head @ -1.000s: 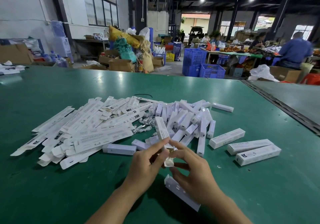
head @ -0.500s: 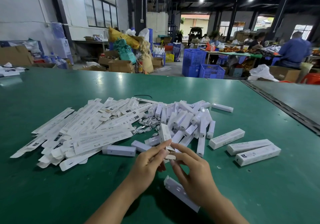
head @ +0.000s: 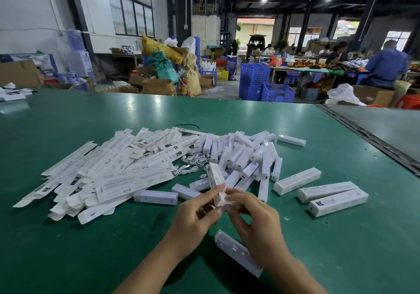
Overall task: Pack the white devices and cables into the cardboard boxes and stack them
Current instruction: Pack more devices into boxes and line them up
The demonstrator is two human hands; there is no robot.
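Just short of the device pile (head: pixel 241 157), the left hand (head: pixel 195 214) and right hand (head: pixel 252 218) pinch one cardboard box (head: pixel 216 175) by its near end; its length points toward the pile.

Both hands (head: pixel 227 211) pinch a white box (head: pixel 217 181) over the green table (head: pixel 91 248).
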